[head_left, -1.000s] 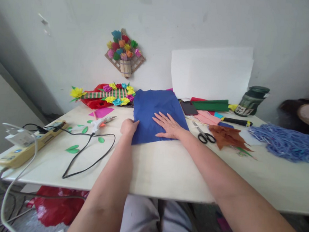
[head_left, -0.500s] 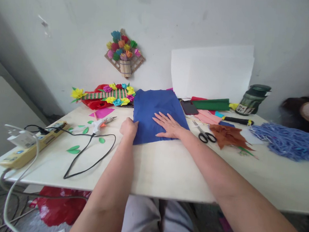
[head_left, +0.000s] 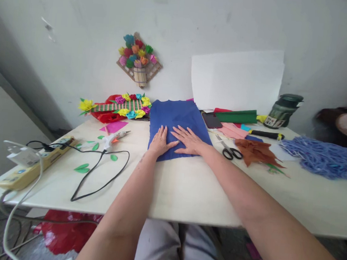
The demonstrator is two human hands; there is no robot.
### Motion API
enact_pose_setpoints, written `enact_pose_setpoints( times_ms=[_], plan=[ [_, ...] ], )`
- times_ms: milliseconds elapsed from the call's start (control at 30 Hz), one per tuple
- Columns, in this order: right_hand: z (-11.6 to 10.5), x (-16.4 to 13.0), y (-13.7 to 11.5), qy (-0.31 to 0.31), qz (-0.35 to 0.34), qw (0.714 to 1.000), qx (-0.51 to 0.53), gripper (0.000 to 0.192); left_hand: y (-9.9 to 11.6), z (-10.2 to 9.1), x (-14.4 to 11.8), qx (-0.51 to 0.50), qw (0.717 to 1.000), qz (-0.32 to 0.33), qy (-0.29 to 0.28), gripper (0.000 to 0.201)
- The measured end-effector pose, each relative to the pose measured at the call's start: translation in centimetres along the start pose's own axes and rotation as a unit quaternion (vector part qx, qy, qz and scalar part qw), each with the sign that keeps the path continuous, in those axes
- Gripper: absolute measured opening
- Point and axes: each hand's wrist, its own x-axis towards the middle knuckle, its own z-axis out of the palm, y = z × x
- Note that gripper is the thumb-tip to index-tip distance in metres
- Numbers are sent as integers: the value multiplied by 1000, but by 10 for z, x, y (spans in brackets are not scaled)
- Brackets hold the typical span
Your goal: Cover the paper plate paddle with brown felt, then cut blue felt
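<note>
A dark blue sheet (head_left: 177,116), which looks like crepe paper or cloth, lies spread on the white table (head_left: 195,192) in front of me. My left hand (head_left: 161,142) rests flat on its lower left part, fingers stretched away from me and thumb out to the right. Beside it, my right hand (head_left: 188,141) lies flat with the fingers spread, pointing left. The left thumb reaches close to the right fingers. To the right of the sheet are black-handled scissors (head_left: 231,152) and crumpled brown material (head_left: 255,151). A glue gun (head_left: 111,140) lies to the left.
A power strip (head_left: 33,162) with plugged cords sits at left, near green paper leaves (head_left: 82,168). Behind are a flower-decorated craft (head_left: 117,108), a phone (head_left: 212,120), a green roll (head_left: 237,115) and a dark bottle (head_left: 283,111). Blue stringy material (head_left: 323,156) lies at right.
My left hand has let go of the sheet's left edge, moved right onto the sheet and opened flat. My right hand has stayed in place.
</note>
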Motion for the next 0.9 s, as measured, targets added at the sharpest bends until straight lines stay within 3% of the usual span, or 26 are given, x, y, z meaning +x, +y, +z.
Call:
enact_pose_setpoints(
  times_ms=[200, 400, 900],
  plan=[
    [-1, -1, -3, -4, 22, 1000, 12, 96, -3, 3, -1, 15, 1000, -9, -16, 96],
    [1, -7, 1, -17, 93, 993, 67, 112, -2, 1, 0, 9, 1000, 5, -28, 99],
    [4, -12, 6, -14, 131, 983, 125, 127, 2, -6, -2, 25, 998, -5, -53, 96]
  ],
)
